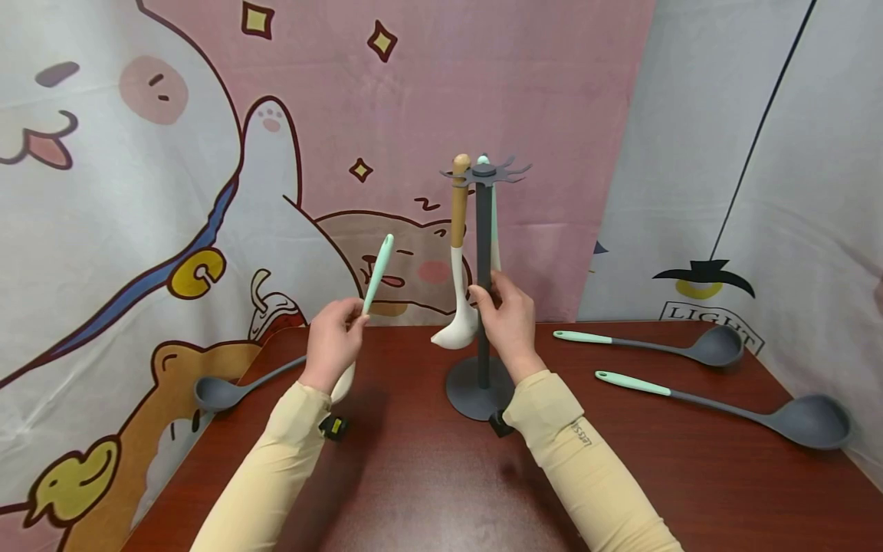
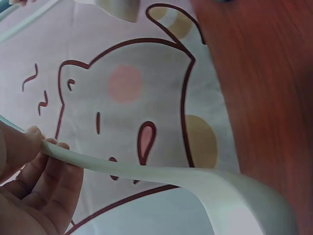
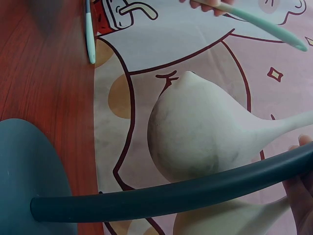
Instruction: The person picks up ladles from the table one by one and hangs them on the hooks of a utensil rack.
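Head cam first: the mint-and-cream utensil is pinched in the left hand around where handle meets neck, with the handle sticking up above the grip and the pale head mostly hidden below it. The right hand is wrapped around the pole of the grey stand. Just left of that grip, a wooden-handled ladle is hung from the stand, and another mint-handled utensil is hung behind the pole.

Left wrist cam: the slim neck is held between thumb and fingers, with the wider head out beyond the fingertips. It'd be judged pretty light and fairly stiff, smooth enough to twist if pinched loosely, and not very fragile. Since the bulk sits at the head end, some tipping should be expected; a firm hold right at the handle's lower end is probably best, with the handle tip left free.

Right wrist cam: the pole is clearly gripped, and the ladle's bowl is hung right next to it. Whether the second utensil's neck is being touched too can't be told.
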